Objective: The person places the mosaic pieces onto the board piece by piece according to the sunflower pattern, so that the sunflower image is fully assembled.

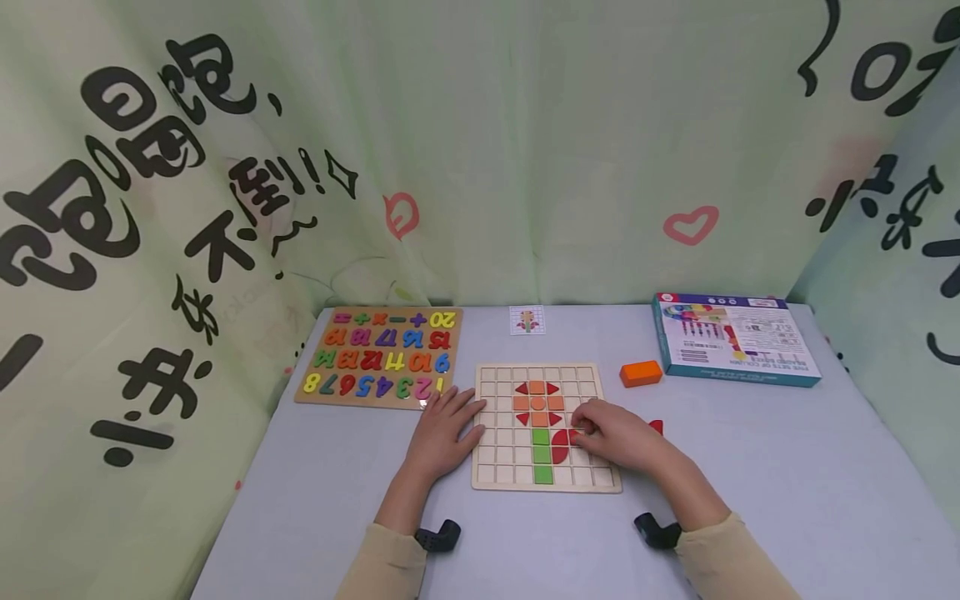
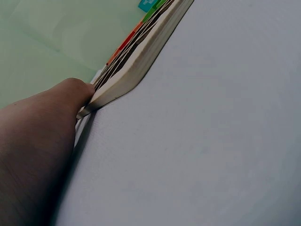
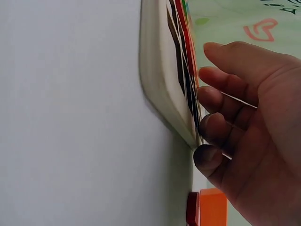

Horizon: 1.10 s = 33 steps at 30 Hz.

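Note:
A pale wooden grid board [image 1: 495, 479] lies on the table, with an orange and red flower shape [image 1: 537, 403] and a stem of green squares [image 1: 542, 455] in its cells. Red curved pieces [image 1: 559, 447] sit right of the stem. My right hand [image 1: 618, 433] is over the board's right side, thumb and forefinger tips right at these pieces. In the right wrist view its fingers [image 3: 211, 125] are loosely bent, with a gap between thumb and forefinger and nothing visible in it. My left hand [image 1: 442, 437] lies spread, its thumb on the board's left edge.
A number puzzle board [image 1: 360, 402] lies at the back left, close to my left fingertips. A small pattern card [image 1: 527, 320] is behind the grid board. Orange block [image 1: 641, 373] and flat box [image 1: 742, 342] stand back right; a red piece [image 1: 657, 427] shows beyond my right hand.

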Each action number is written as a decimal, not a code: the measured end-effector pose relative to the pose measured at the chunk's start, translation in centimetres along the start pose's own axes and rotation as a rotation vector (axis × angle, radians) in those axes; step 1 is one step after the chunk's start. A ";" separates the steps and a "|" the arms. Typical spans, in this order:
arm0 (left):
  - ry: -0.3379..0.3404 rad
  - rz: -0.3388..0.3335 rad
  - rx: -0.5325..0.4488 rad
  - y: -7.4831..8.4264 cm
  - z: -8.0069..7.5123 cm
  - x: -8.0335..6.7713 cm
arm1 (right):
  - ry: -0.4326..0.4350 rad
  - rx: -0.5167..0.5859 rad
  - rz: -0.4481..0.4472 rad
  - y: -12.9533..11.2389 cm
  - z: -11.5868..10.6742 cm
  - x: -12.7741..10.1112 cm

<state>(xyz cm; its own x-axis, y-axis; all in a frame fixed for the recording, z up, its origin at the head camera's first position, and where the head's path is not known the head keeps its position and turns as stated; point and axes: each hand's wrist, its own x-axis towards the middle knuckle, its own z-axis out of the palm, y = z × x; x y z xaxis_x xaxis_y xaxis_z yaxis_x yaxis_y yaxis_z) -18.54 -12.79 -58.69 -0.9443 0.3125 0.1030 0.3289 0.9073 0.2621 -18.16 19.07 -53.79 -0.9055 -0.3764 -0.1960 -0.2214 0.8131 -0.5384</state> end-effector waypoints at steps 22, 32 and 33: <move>0.005 0.005 -0.002 0.0 0.1 0.1 | 0.037 0.053 0.093 7.2 -4.7 -4.1; 0.007 0.003 -0.004 0.0 0.0 0.0 | 0.018 0.040 0.127 8.2 -4.0 -3.9; 0.003 0.002 -0.004 0.1 0.0 0.0 | 0.019 0.031 0.129 8.1 -3.9 -3.9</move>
<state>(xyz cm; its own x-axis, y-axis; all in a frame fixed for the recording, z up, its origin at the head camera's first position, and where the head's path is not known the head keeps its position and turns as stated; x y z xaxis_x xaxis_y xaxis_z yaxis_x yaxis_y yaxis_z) -18.55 -12.72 -58.68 -0.9435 0.3136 0.1069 0.3311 0.9054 0.2657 -17.85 28.82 -54.22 -0.9324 -0.2609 -0.2502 -0.0915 0.8400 -0.5348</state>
